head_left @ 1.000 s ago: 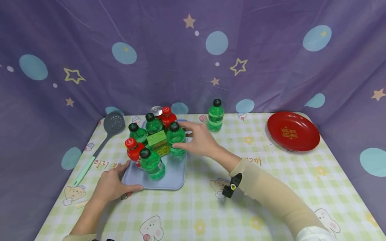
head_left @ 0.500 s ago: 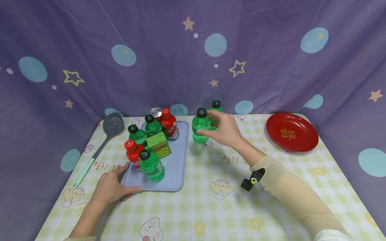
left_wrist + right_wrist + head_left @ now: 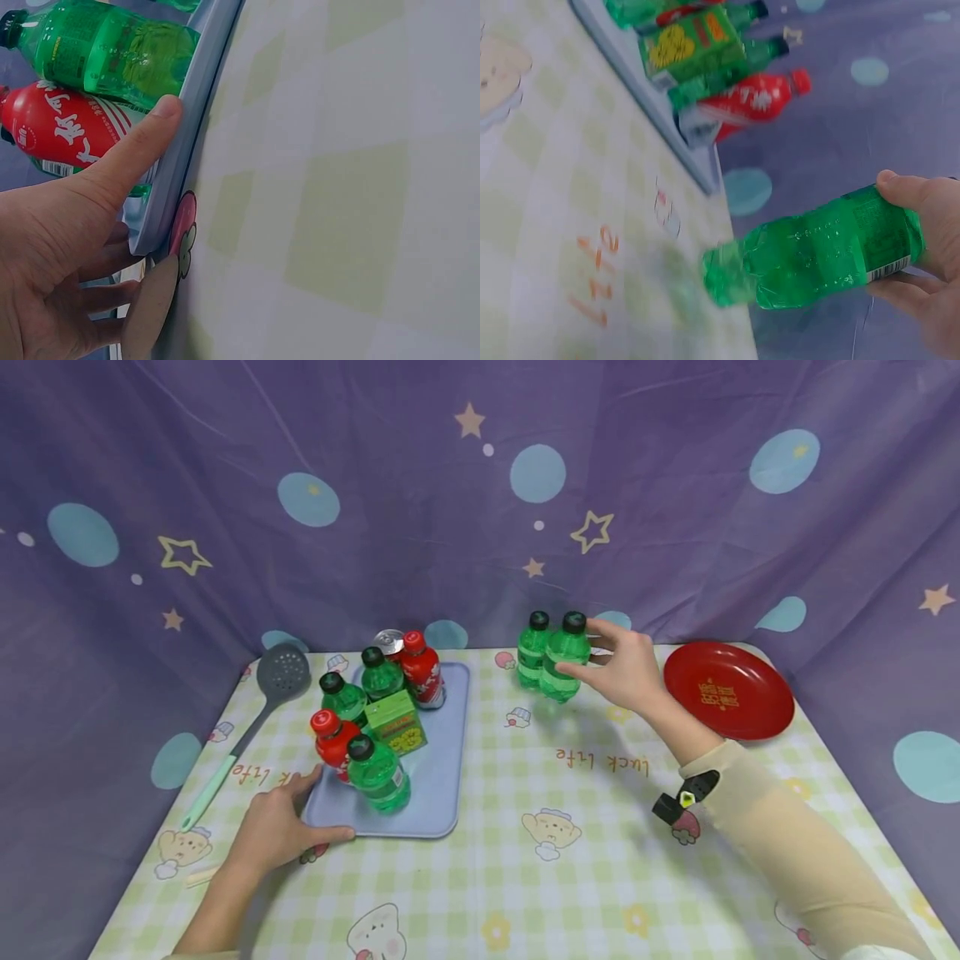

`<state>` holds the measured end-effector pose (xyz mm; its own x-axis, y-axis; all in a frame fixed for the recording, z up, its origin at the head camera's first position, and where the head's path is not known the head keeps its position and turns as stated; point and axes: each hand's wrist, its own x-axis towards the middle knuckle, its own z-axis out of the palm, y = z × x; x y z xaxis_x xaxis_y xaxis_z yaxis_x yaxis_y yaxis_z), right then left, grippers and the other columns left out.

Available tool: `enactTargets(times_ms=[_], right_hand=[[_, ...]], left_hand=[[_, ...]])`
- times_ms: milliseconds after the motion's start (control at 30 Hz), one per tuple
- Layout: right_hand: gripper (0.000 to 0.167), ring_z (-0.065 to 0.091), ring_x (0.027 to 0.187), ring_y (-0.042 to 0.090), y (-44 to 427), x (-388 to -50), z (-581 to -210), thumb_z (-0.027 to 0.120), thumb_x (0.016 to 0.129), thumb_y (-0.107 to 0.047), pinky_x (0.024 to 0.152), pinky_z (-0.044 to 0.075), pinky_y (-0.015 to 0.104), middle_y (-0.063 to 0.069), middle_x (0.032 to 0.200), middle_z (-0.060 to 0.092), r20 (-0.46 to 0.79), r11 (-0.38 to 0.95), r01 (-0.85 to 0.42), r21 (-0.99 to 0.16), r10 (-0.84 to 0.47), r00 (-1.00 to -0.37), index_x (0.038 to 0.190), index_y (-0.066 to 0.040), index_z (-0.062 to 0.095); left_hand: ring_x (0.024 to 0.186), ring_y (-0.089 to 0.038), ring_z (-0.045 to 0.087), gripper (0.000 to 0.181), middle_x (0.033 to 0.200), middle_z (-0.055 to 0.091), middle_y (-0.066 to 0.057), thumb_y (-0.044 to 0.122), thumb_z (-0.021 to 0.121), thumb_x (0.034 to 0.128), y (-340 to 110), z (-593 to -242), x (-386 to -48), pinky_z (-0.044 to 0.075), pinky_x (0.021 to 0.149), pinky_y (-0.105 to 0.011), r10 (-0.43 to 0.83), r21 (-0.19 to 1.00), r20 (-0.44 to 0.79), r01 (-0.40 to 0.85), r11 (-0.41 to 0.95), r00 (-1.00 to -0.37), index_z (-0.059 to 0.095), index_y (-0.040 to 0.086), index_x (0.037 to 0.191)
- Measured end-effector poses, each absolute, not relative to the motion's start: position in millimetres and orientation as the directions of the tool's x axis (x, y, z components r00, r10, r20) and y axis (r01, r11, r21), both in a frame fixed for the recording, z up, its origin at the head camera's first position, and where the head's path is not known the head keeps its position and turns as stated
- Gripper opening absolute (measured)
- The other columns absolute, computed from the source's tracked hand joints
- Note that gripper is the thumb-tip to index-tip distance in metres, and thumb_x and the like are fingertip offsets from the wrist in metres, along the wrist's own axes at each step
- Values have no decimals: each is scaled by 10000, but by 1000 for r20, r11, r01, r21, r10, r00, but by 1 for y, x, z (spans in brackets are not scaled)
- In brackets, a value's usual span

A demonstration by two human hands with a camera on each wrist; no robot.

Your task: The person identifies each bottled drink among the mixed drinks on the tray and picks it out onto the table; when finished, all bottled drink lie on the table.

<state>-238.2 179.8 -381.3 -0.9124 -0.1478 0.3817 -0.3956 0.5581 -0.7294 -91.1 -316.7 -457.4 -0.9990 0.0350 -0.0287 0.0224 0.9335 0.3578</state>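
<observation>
Green soda bottle (image 3: 566,670) held near-upright beside its twin

The right hand (image 3: 628,670) pinches the bottle around its label, thumb opposite fingers — probably to leave the base free. It is over the surface (image 3: 480,877), right of the blue tray (image 3: 435,802), just beside another green soda bottle (image 3: 531,652); whether they touch, I cannot tell. The left hand's grip closes around the tray's near-left corner, thumb along the rim, likely steadying the tray under its crowded bottles and green drink carton (image 3: 397,724).

The right wrist view shows a barcode (image 3: 889,268) on the held bottle, unseen from the head; only the head view shows the twin and the red plate (image 3: 727,689).
</observation>
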Motion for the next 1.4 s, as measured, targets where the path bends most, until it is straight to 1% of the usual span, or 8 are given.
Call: enactTargets(times_ms=[100,200,333,533,733,967,1133,1400], right_hand=[[687,773,1109,423,192,-245,-389,949,819,-232,921,628,550,215,1341,730,381,571,-382,-726,-128,-916,1408,-21,665],[675,766,1129,422,203,-253,-396,949,821,-253,931,621,547,203,1358,726,378,580,-361,-731,-96,-921,1400,-41,674],[685,759,1155,419,214,-262,-405,940,833,-277,941,620,532,186,1407,705,345,581,-308,-753,-50,-937,1424,-68,664],[715,751,1172,422,222,-269,-413,929,846,-296,954,619,536,194,1435,687,322,599,-261,-757,-6,-947,1458,-67,642],[697,745,1181,427,222,-274,-419,929,848,-282,958,617,539,194,1434,687,328,599,-256,-759,10,-945,1452,-75,649],[658,747,1182,420,221,-282,-428,938,836,-291,967,617,542,184,1407,704,334,611,-255,-749,16,-943,1402,-76,682],[679,741,1186,430,221,-284,-430,937,834,-311,972,614,547,196,1416,698,327,616,-245,-749,22,-945,1409,-61,675],[702,743,1178,435,215,-287,-431,947,824,-276,971,614,555,201,1423,691,321,596,-252,-762,11,-947,1423,-46,662]], left_hand=[[1321,-631,545,1320,1469,508,-426,770,930,557,-317,-456,-91,533,1003,-712,38,357,-25,26,934,-999,543,-68,1502],[1336,-624,539,1299,1468,516,-419,753,937,567,-317,-456,-92,526,1017,-713,43,362,-21,33,932,-999,550,-65,1498],[1355,-630,517,1298,1472,507,-424,751,937,569,-317,-455,-91,513,1028,-722,37,365,-34,23,931,-999,546,-61,1503],[1365,-627,508,1317,1483,498,-421,768,930,559,-318,-456,-91,509,1035,-721,22,360,-45,4,933,-999,540,-54,1511],[1369,-612,519,1314,1499,503,-397,766,931,562,-317,-456,-90,516,1041,-708,16,364,-54,-5,931,-998,541,-55,1511],[1374,-612,516,1291,1502,504,-395,747,939,572,-316,-455,-90,509,1048,-713,18,364,-53,-3,931,-998,547,-50,1509],[1374,-615,515,1283,1501,502,-398,734,945,575,-316,-454,-91,508,1048,-714,18,365,-50,-2,931,-999,546,-49,1509],[1374,-620,508,1278,1498,503,-404,722,952,575,-316,-455,-89,507,1050,-713,12,371,-57,-10,929,-998,545,-47,1511]])
